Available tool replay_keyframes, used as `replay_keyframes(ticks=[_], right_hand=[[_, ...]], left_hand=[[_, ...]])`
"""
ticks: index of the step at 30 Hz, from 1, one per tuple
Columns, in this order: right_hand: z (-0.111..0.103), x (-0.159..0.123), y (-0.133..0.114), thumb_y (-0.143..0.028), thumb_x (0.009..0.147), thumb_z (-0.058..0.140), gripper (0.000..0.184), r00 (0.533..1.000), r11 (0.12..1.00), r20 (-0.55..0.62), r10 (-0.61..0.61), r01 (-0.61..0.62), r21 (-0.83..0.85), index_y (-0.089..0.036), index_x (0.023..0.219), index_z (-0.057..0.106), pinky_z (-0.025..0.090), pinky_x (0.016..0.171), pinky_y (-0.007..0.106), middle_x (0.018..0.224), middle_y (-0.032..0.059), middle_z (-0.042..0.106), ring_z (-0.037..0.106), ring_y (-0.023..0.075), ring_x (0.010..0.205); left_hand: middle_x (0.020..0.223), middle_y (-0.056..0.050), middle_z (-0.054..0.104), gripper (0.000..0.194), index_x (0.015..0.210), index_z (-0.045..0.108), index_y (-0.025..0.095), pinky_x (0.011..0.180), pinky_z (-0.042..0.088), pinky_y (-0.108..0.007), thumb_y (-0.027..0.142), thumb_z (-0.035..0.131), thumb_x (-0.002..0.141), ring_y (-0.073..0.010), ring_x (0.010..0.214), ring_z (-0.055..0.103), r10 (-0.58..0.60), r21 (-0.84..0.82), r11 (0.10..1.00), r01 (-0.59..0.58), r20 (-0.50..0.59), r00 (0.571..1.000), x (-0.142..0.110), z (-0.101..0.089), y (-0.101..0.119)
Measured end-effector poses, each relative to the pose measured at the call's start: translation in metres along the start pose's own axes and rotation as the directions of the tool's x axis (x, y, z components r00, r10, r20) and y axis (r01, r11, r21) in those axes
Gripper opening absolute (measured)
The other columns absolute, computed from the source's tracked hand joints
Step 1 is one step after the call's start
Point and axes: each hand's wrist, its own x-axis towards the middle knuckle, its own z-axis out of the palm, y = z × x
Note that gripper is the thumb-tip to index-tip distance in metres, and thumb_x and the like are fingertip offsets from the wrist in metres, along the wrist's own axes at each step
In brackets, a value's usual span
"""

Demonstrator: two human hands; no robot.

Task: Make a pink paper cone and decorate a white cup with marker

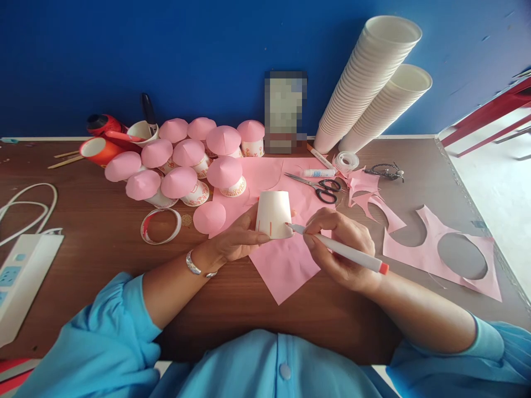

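Note:
My left hand is closed around a white paper cup, held upside down over pink paper. Short orange strokes show on the cup near its rim. A white marker with an orange-red end sits in the grip of my right hand. Its tip is at the right side of the cup, near the rim; whether it touches is hard to tell. Close to my left hand lies a pink paper cone. Black-handled scissors rest beyond my right hand.
Several cups with pink cone tops stand at the back left. Tall stacks of white cups lean on the blue wall. A tape roll, a glue stick, pink scraps and a power strip lie around.

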Motion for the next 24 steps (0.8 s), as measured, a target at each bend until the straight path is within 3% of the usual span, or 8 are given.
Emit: replay_keyframes(ticks=[8,18,24], right_hand=[[0.0007,-0.0008,0.0009,-0.012,0.091,0.06,0.014,1.0,1.0,0.003,0.01,-0.01,0.011,-0.025,0.089,0.058,0.051,0.056,0.028,0.074,-0.0006,0.067,0.064,0.0156,0.061],[0.0009,-0.0009,0.0012,-0.012,0.092,0.06,0.012,1.0,1.0,0.011,0.002,-0.002,0.001,-0.025,0.09,0.058,0.051,0.057,0.028,0.074,-0.0006,0.067,0.064,0.0149,0.062],[-0.0002,-0.0003,0.0003,-0.013,0.092,0.058,0.012,0.999,0.999,0.035,-0.012,0.013,-0.03,-0.025,0.089,0.057,0.05,0.055,0.027,0.073,-0.0007,0.066,0.063,0.0144,0.06]], left_hand=[[0.121,-0.009,0.076,0.052,0.13,0.07,0.022,0.11,0.051,-0.048,0.029,0.082,0.081,-0.0304,0.121,0.068,0.017,0.039,0.999,-0.018,0.03,0.999,-0.0024,0.0024,0.0022],[0.122,-0.012,0.077,0.067,0.14,0.065,0.022,0.113,0.051,-0.053,0.028,0.086,0.077,-0.0327,0.124,0.069,0.008,0.02,1.0,-0.008,0.003,1.0,-0.0023,0.0052,0.0055],[0.123,-0.012,0.076,0.058,0.13,0.068,0.022,0.113,0.05,-0.051,0.026,0.087,0.075,-0.0335,0.126,0.068,0.024,-0.004,1.0,-0.024,0.017,1.0,0.0004,0.0021,0.0019]])
